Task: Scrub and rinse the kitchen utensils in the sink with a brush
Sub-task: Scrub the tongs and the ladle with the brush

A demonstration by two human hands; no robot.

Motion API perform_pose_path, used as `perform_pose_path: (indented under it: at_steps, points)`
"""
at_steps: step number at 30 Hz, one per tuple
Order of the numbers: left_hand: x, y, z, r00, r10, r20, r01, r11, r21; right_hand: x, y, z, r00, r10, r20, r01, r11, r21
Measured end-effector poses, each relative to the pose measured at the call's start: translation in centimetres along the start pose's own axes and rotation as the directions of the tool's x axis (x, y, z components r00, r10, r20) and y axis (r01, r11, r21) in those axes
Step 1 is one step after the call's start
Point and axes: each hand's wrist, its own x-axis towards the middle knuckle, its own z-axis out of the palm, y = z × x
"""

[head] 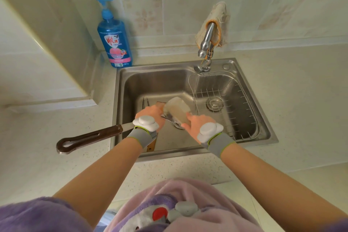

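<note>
Head view, and we're mid-scrub: the long-handled utensil (88,137) lies across the left rim of the sink (154,83), dark handle poking out over the counter, working end down inside the basin and hidden behind the hands. The left hand (152,117) is wrapped round its metal neck, fingers curled, steadying it. The right hand (197,124) clutches the pale brush (177,109), fingers closed round its lower end, and the brush is tipped in against the utensil's head at the middle of the sink.

On the sink floor, towards the back left, lie slim metal tongs (146,102), and a wooden handle (152,146) peeks out under the left wrist at the near edge. A wire basket (235,103) fills the sink's right half, over the drain (214,103). At the back rim stands the tap (207,39) with a cloth (219,17) draped over it; I see no water coming from it. A blue soap bottle (114,43) sits off the back left corner.

So by my reading, scrubbing is under way and rinsing is to come. Next up, likely: get the tap running and bring the utensil's head under it.
</note>
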Motion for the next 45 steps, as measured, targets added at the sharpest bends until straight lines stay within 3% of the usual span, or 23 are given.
perform_pose_path:
  at_steps: [3,7,11,15,20,23,25,28,32,36,41,45]
  points:
    - [0.2,-0.6,0.4,1.0,-0.028,-0.001,0.028,1.0,-0.007,0.9,0.7,-0.9,0.991,0.132,-0.027,-0.13,0.99,0.049]
    - [0.6,-0.7,0.2,0.999,-0.049,0.015,0.05,0.997,-0.058,-0.3,-1.5,0.1,0.999,-0.028,-0.024,0.029,1.0,0.013]
    - [0.7,-1.2,0.0,0.993,-0.113,0.028,0.115,0.987,-0.109,1.0,0.8,-1.2,0.992,0.123,-0.039,-0.121,0.991,0.053]
    - [0.8,-1.3,0.1,0.994,-0.108,0.031,0.112,0.968,-0.226,-0.3,-1.0,0.0,0.998,-0.057,-0.014,0.057,0.998,0.034]
    - [0.9,-2.3,0.6,0.989,-0.144,0.02,0.144,0.951,-0.274,1.1,1.5,-1.2,0.991,0.127,-0.045,-0.127,0.992,-0.001]
    - [1.3,-2.4,0.8,0.989,-0.14,0.054,0.15,0.92,-0.363,0.1,-0.2,0.2,1.0,-0.004,-0.005,0.004,1.0,-0.019]
    - [1.4,-2.5,1.0,0.989,-0.131,0.066,0.147,0.906,-0.396,0.4,0.0,0.5,1.0,-0.001,-0.019,0.001,1.0,0.006]
    - [1.7,-2.7,1.7,0.987,-0.142,0.076,0.161,0.902,-0.4,0.9,0.7,-0.2,0.993,0.108,-0.044,-0.105,0.993,0.056]
    - [1.7,-2.0,2.3,0.986,-0.123,0.114,0.158,0.914,-0.373,0.4,-1.2,0.0,0.998,-0.053,-0.015,0.054,0.998,0.017]
    - [1.7,-1.9,2.3,0.986,-0.102,0.129,0.144,0.916,-0.375,1.6,0.1,-1.1,0.998,0.06,-0.034,-0.059,0.997,0.047]
    - [2.3,-2.8,3.1,0.98,-0.13,0.151,0.174,0.929,-0.326,0.8,-0.9,1.0,0.996,-0.07,0.062,0.068,0.997,0.022]
    - [2.7,-3.9,3.4,0.98,-0.143,0.136,0.187,0.895,-0.405,2.1,0.8,0.1,0.998,0.058,0.031,-0.061,0.993,0.105]
